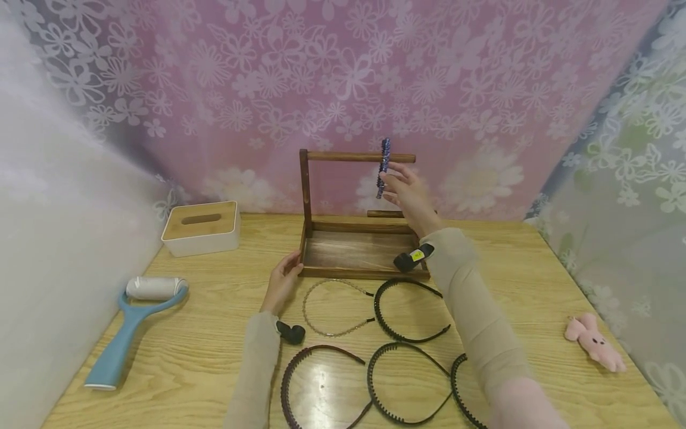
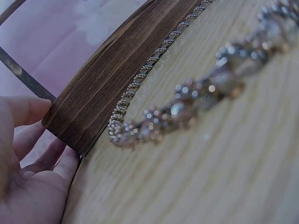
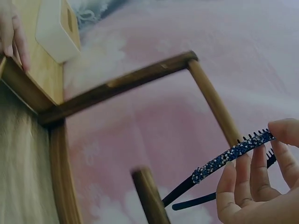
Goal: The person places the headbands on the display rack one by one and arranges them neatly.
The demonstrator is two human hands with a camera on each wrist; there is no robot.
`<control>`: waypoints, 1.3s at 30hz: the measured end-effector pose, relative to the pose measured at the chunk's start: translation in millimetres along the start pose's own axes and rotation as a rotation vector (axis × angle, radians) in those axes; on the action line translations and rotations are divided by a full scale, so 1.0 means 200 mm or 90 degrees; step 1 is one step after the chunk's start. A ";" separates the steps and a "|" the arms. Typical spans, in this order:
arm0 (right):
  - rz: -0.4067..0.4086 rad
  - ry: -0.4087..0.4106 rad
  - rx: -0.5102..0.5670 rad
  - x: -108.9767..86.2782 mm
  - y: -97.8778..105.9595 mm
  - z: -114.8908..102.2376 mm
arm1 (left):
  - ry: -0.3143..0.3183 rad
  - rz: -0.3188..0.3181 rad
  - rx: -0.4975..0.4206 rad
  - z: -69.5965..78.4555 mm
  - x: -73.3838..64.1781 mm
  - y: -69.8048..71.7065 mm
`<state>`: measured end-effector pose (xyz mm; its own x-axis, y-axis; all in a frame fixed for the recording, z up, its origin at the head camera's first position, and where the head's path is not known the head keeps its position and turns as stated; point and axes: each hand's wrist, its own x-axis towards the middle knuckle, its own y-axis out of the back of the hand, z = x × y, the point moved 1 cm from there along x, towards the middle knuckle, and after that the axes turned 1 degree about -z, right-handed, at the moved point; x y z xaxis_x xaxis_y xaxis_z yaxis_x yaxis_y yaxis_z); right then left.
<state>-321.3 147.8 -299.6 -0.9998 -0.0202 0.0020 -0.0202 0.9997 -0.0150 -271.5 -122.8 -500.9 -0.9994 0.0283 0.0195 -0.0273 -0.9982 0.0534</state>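
Observation:
My right hand (image 1: pixel 408 193) pinches a headband (image 1: pixel 384 161) with a blue glittery band and black comb teeth. It is raised at the upper bar (image 1: pixel 343 157) of a dark wooden rack (image 1: pixel 305 190), overlapping that bar in the head view. In the right wrist view, the headband's narrow black ends point toward the lower bar (image 3: pixel 152 200). My left hand (image 1: pixel 283 280) holds the rack's front left corner, thumb at the front board (image 2: pixel 107 70) and fingers along the side. A beaded headband (image 2: pixel 154 128) lies just in front of that board.
More toothed headbands lie before the rack, including a black one (image 1: pixel 377 310) and a dark reddish one (image 1: pixel 286 387); my right arm partly covers another (image 1: pixel 458 387). Leftward are a tissue box (image 1: pixel 200 241) and a blue-handled lint roller (image 1: pixel 125 339). A pink plush toy (image 1: pixel 597 345) lies right.

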 end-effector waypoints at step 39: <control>-0.120 -0.041 -0.045 0.11 -0.55 0.15 | 0.001 -0.001 -0.006 0.03 0.00 0.01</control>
<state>-340.7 36.3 -327.4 -0.9762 -0.2063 -0.0661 -0.2097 0.9765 0.0492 -270.7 -125.3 -494.3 -0.9994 0.0295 0.0183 -0.0287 -0.9986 0.0439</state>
